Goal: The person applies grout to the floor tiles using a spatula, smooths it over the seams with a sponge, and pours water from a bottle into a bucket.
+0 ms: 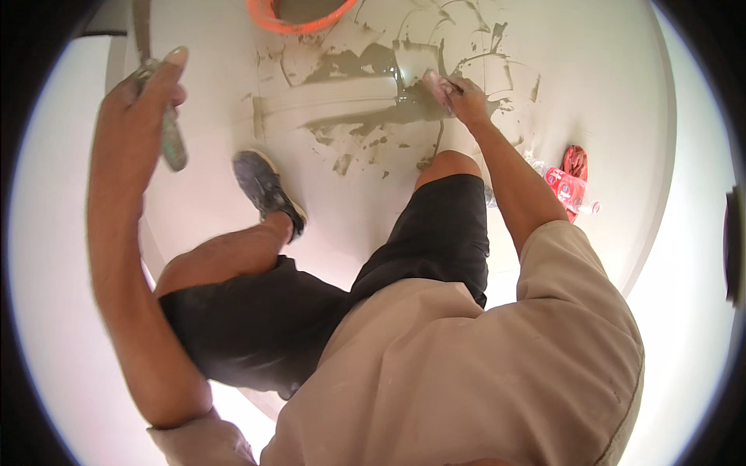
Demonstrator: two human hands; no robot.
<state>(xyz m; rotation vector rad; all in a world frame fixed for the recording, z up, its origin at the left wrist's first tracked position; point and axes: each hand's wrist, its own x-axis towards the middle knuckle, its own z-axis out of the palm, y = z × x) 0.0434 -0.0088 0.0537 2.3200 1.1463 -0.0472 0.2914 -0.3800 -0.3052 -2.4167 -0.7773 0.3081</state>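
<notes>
My left hand [148, 97] is raised at the left, closed round the worn, greenish-grey handle of a trowel-like tool [172, 141]. Its narrow metal part runs up out of the picture, so the blade's shape is hidden. Low over the floor, my right hand [468, 102] grips a pinkish-white piece [437, 87], perhaps a sponge or rag, with a dark bit by the fingers. That piece is at the right end of a wet grey-green smear of mortar-like slurry [361, 66] on the pale floor tiles.
An orange bucket [311, 26] with grey slurry inside stands at the top edge. To the right, a clear plastic bottle [566, 186] with a red label lies beside a crumpled red wrapper [575, 161]. My shoe [264, 185] is planted left of the smear.
</notes>
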